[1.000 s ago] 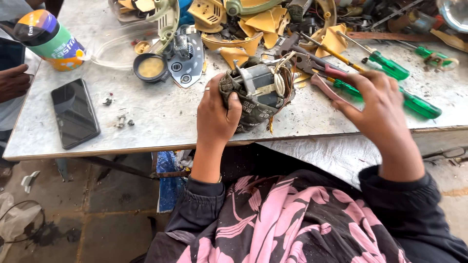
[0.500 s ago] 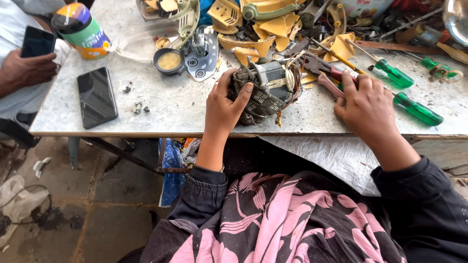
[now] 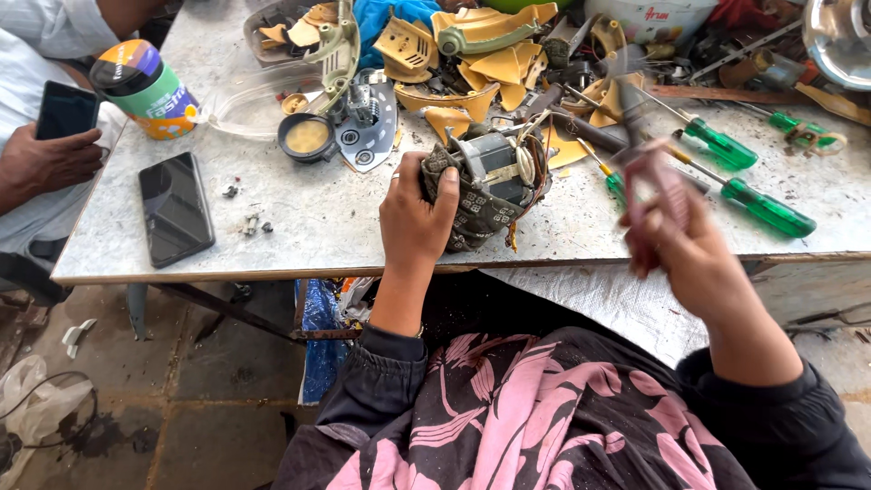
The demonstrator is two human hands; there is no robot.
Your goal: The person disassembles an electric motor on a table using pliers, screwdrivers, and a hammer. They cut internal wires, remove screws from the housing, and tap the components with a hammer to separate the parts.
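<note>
Motor (image 3: 490,181), a small electric one with copper windings and a grimy cloth wrap, sat near the front edge of the grey table (image 3: 299,227). Bare tabletop lay to its left, between it and a black phone (image 3: 175,209); yellow plastic shells (image 3: 490,63) crowded behind. My left hand (image 3: 413,218) gripped its left side, fingers curled tight. My right hand (image 3: 676,240), blurred, clasped red-handled pliers (image 3: 649,163) beside green screwdrivers (image 3: 758,204).

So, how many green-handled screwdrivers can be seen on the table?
3: one screwdriver far right, another nearer the table edge, a third partly behind the right hand. The clutter may hide more.
</note>
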